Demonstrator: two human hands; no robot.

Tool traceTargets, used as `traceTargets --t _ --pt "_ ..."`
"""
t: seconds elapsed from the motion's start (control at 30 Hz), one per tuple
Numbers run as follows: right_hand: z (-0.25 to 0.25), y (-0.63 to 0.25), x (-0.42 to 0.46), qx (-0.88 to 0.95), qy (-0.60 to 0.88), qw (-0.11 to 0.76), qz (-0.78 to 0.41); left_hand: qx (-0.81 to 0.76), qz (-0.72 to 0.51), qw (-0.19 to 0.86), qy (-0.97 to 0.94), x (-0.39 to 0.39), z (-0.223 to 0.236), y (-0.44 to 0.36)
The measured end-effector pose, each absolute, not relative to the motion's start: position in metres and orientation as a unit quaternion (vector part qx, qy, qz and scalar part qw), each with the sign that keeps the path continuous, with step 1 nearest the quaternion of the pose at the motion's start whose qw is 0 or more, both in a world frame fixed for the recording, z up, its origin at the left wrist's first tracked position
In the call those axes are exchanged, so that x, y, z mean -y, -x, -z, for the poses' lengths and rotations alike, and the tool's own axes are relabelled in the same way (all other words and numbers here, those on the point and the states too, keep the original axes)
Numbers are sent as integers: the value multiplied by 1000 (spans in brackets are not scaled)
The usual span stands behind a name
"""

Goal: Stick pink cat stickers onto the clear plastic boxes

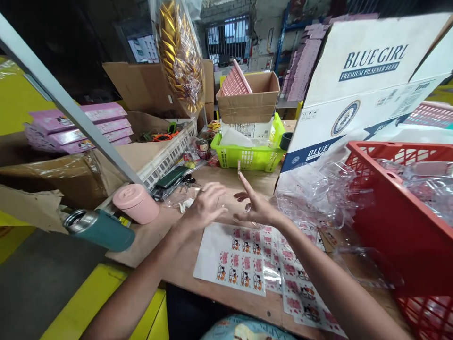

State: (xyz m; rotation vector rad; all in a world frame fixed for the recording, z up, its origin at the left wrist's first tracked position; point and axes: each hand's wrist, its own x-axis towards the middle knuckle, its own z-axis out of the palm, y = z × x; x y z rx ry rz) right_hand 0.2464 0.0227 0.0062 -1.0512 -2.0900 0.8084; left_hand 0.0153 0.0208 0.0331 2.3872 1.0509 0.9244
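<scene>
My left hand hovers over the brown tabletop, smeared by motion, its fingers reaching toward the right hand. My right hand is close beside it. Its index finger points up with a small pink sticker on the tip. The other fingers curl on a thin clear plastic bag between the two hands. Just below the hands lie sticker sheets printed with rows of pink and orange cartoon labels.
A red crate of clear plastic bags stands at the right, before a Blue Girl beer carton. A green basket sits behind the hands. A pink lidded cup, a teal flask and a white tray lie at the left.
</scene>
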Motion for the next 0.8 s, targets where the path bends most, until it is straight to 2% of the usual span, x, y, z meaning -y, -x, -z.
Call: traceTargets --t 0.1,0.2,0.27,0.3,0.4,0.5,0.8 --pt "-26 -243 -9 815 364 356 -276 -353 -244 350 -833 -9 -34 -30" --pt "-36 -246 7 766 388 468 -208 -388 -294 600 -634 -2 -21 -41" --pt "-37 -251 26 705 403 529 -245 -367 -350 722 -470 7 -12 -46" --pt "-36 -254 38 673 399 542 -306 -345 -374 756 -411 12 -9 -48" --pt "-30 -263 78 559 346 505 -559 -283 -426 791 -335 32 -5 -57" --pt "-22 -265 108 459 312 443 -704 -267 -453 789 -318 48 -5 -70" --pt "-16 -270 122 375 303 417 -770 -270 -445 784 -340 64 -5 -88"
